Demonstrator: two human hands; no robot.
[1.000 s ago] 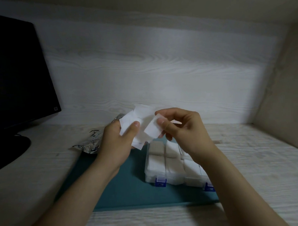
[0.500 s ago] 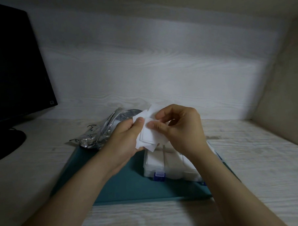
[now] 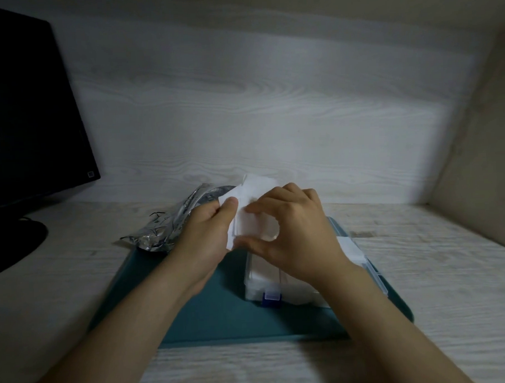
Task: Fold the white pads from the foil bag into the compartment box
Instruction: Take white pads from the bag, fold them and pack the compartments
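Both my hands hold a small stack of white pads in the air above the far end of the clear compartment box. My left hand grips the pads from the left, thumb on top. My right hand pinches one pad between thumb and fingers, folding it down over the others. The box has blue latches, lies on the teal mat, and holds white pads in its compartments; my right hand hides much of it. The crumpled foil bag lies behind my left hand.
A teal mat covers the middle of the pale wooden desk. A black monitor with its round base stands at the far left. A wood-grain back panel and a beige side wall close in the space.
My right hand has folded the loose pad down and closed over the stack. Both hands have come closer together and lower, nearer the box.
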